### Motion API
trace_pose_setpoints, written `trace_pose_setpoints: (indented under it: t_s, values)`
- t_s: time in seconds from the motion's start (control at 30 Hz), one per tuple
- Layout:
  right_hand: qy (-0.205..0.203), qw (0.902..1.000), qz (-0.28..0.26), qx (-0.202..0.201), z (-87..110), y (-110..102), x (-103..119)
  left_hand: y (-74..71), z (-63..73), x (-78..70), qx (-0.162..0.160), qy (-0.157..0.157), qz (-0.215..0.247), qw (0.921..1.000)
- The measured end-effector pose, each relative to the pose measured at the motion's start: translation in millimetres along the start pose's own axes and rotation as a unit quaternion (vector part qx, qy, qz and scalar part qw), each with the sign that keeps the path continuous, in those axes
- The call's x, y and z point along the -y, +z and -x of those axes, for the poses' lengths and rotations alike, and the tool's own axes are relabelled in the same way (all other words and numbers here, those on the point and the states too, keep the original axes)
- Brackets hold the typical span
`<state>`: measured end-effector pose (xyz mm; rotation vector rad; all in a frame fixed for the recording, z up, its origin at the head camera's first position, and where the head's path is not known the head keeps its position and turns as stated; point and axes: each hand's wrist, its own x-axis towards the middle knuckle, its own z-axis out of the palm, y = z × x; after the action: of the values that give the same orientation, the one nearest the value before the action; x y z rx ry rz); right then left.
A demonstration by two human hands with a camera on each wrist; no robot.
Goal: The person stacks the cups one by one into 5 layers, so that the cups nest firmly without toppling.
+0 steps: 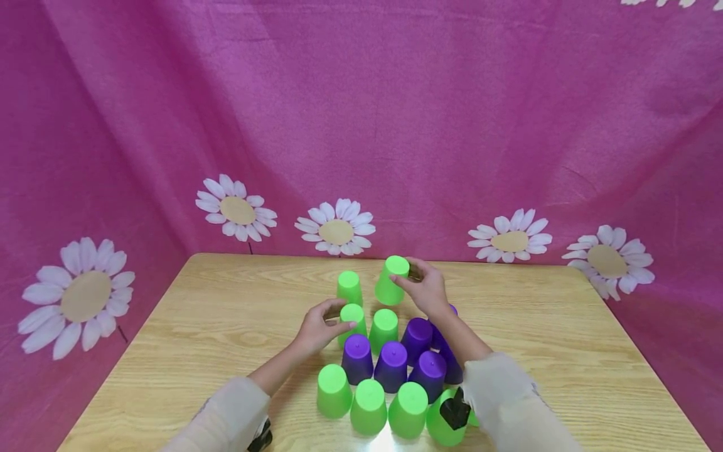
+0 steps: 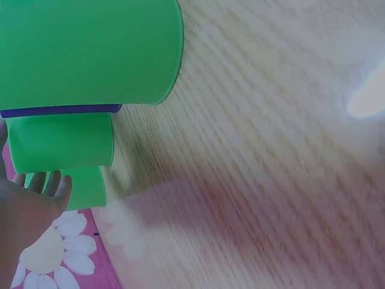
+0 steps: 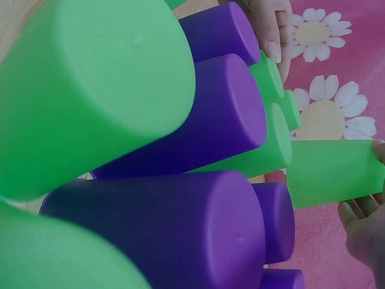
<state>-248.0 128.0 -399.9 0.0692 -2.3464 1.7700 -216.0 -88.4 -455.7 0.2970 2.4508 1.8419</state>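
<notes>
My right hand (image 1: 427, 290) grips an upside-down green cup (image 1: 390, 285) near the back of the table, thumb on one side and fingers on the other. In the right wrist view, this cup (image 3: 331, 171) appears beside the right hand (image 3: 367, 238). The left hand (image 1: 319, 329) has its thumb and fingers about another green cup (image 1: 353, 317), upside down on the table. Behind that one stands a green cup (image 1: 349, 286), and to its right a further green cup (image 1: 384, 329). The left wrist view shows the left hand (image 2: 33, 208) beside the cups.
Several purple cups (image 1: 391, 367) stand upside down nearer me, some partly hidden by the right forearm. A front row of green cups (image 1: 369, 408) lies closest. The wooden table (image 1: 226, 314) meets a pink flowered cloth (image 1: 361, 125) at the back and sides.
</notes>
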Motion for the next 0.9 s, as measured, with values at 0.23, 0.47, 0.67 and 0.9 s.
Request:
trace_pose_setpoints:
  t_s: [0.23,0.47,0.67,0.9]
  values:
    - [0.022,0.9997,0.004,0.000,-4.2,9,-4,4.9,-1.9,-0.2,0.002,0.003,0.021,0.9998]
    - [0.027,0.9996,0.011,0.005,-6.5,19,-6,7.2,-2.2,-0.1,0.004,-0.003,0.017,0.9998]
    - [0.021,0.9995,0.022,0.008,-9.6,24,-7,7.6,-2.1,1.6,0.001,0.003,0.022,0.9998]
    - [-0.022,0.9995,0.017,0.018,-16.6,25,-29,8.6,-0.3,-0.9,-0.002,0.004,0.018,0.9998]
